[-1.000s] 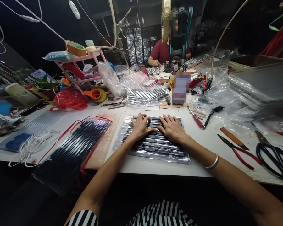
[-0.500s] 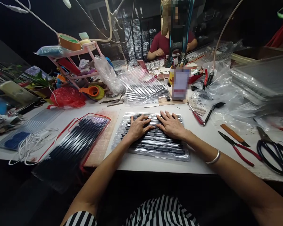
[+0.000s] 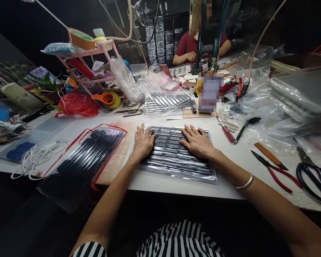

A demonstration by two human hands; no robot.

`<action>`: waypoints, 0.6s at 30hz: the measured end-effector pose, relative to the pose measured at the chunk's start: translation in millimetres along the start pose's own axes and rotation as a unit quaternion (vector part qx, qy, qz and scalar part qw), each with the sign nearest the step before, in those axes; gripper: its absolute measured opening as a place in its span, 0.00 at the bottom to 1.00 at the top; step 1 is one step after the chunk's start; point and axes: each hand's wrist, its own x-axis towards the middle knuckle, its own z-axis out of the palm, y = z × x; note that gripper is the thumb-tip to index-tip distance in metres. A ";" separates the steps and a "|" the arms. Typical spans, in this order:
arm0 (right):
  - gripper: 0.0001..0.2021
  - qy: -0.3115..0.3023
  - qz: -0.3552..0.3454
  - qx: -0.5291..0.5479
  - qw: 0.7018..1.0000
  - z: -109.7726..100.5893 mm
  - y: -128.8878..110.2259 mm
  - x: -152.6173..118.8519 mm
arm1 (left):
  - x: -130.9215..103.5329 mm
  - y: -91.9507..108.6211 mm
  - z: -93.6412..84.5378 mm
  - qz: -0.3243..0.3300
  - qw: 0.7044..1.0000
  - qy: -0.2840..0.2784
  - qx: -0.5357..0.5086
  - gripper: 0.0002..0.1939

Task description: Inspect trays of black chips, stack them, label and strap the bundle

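Black strips (image 3: 171,146) are lining the tray (image 3: 182,176) under the spread left hand (image 3: 143,144) and right hand (image 3: 199,144); uneven pressing could skew them.

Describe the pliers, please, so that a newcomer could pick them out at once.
On the white table, look right, past the silver bracelet. The pliers lie just left of the scissors. Two slim, spread red handles set them apart from the scissors' dark loops and the flat orange-brown strip beside them.
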 end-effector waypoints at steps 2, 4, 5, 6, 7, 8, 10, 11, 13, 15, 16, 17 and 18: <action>0.33 0.002 0.001 -0.001 1.000 0.2 -0.4 -0.1 | 0.0 3.4 -1.9 0.020 1.000 0.010 0.007 0.20; 0.34 0.001 0.001 0.000 1.000 0.6 -0.5 0.0 | 2.3 7.0 -4.6 0.033 0.999 0.015 0.013 0.19; 0.34 -0.001 0.000 0.001 1.000 0.7 -0.4 0.0 | 4.5 8.5 -5.8 0.035 0.999 0.018 0.016 0.20; 0.34 -0.002 0.000 0.001 1.000 0.8 -0.3 0.0 | 7.4 9.7 -6.8 0.035 0.999 0.020 0.019 0.20; 0.34 -0.004 -0.001 0.002 1.000 0.9 -0.1 0.0 | 10.6 10.6 -7.4 0.035 0.999 0.022 0.020 0.20; 0.34 -0.006 -0.001 0.003 1.000 0.8 0.0 0.0 | 14.0 11.2 -7.6 0.033 0.999 0.022 0.021 0.19; 0.34 -0.006 -0.002 0.003 1.000 0.5 0.3 -0.2 | 20.0 12.0 -7.1 0.026 0.999 0.023 0.020 0.19; 0.34 -0.007 -0.003 0.003 1.000 0.3 0.3 -0.3 | 22.0 12.1 -6.8 0.022 0.999 0.024 0.018 0.18; 0.34 -0.006 -0.003 0.002 1.000 0.1 0.3 -0.4 | 23.6 12.1 -6.9 0.018 0.999 0.029 0.013 0.18; 0.34 -0.006 -0.003 0.001 1.000 -0.2 0.2 -0.5 | 21.5 11.5 -8.5 0.020 0.999 0.030 0.004 0.17; 0.34 -0.005 -0.003 0.001 1.000 -0.3 0.1 -0.4 | 19.2 10.9 -9.7 0.025 0.999 0.028 -0.002 0.17; 0.34 -0.006 -0.003 0.001 1.000 -0.6 0.0 -0.4 | 16.2 10.1 -11.0 0.032 0.999 0.022 -0.008 0.17; 0.34 -0.008 -0.003 0.003 1.000 -0.9 -0.1 -0.4 | 12.7 9.2 -12.4 0.040 0.999 0.015 -0.014 0.17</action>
